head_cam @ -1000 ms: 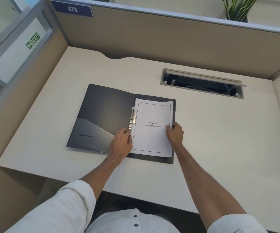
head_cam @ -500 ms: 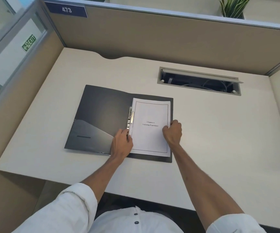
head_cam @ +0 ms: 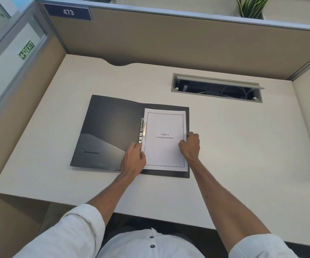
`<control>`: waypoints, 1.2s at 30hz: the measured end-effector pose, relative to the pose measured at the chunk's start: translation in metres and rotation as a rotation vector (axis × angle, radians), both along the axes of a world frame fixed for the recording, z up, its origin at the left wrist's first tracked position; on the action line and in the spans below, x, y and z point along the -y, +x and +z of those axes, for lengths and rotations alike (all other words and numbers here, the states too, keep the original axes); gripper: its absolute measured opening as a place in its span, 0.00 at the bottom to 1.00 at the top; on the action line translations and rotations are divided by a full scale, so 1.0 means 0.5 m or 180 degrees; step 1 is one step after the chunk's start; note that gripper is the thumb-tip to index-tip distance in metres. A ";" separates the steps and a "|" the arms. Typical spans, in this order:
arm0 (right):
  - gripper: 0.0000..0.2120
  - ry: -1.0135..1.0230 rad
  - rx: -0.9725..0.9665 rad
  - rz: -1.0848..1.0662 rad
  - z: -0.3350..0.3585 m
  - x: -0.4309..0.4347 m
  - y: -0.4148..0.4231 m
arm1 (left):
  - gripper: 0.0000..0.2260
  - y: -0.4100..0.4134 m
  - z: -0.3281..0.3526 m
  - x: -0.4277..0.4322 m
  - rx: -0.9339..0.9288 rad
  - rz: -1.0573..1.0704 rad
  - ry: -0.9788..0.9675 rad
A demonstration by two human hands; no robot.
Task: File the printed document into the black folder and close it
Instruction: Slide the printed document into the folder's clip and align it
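Note:
The black folder lies open flat on the desk, with a pocket on its left flap. The printed document, titled "Chapter 6 Learning Experience", rests on the right flap beside the metal clip at the spine. My left hand lies on the folder at the document's lower left edge, fingertips touching the paper. My right hand is curled around the document's right edge, gripping it.
The pale desk is walled by beige cubicle partitions on three sides. An open cable tray slot sits at the back right. A plant stands behind the rear partition. The desk's near edge runs below my forearms.
My right hand has curled more tightly on the document's right edge. My left hand and the folder stay in place; only the view has shifted slightly.

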State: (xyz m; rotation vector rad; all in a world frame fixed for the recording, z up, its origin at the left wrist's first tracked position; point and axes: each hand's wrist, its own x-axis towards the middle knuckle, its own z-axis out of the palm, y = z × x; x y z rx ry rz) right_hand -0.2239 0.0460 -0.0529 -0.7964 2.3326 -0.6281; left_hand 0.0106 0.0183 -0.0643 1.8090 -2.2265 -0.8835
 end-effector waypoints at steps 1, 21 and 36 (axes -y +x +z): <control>0.20 -0.0017 0.0001 -0.0008 0.000 0.000 0.002 | 0.11 0.001 0.000 0.000 0.0004 -0.0022 -0.0011; 0.20 0.0020 -0.0065 -0.0306 -0.010 0.006 0.027 | 0.16 0.006 -0.017 0.016 -0.0063 0.0019 0.0093; 0.11 0.0034 -0.0328 -0.0076 -0.022 0.020 -0.011 | 0.15 0.022 -0.027 0.026 -0.0033 -0.0348 0.0026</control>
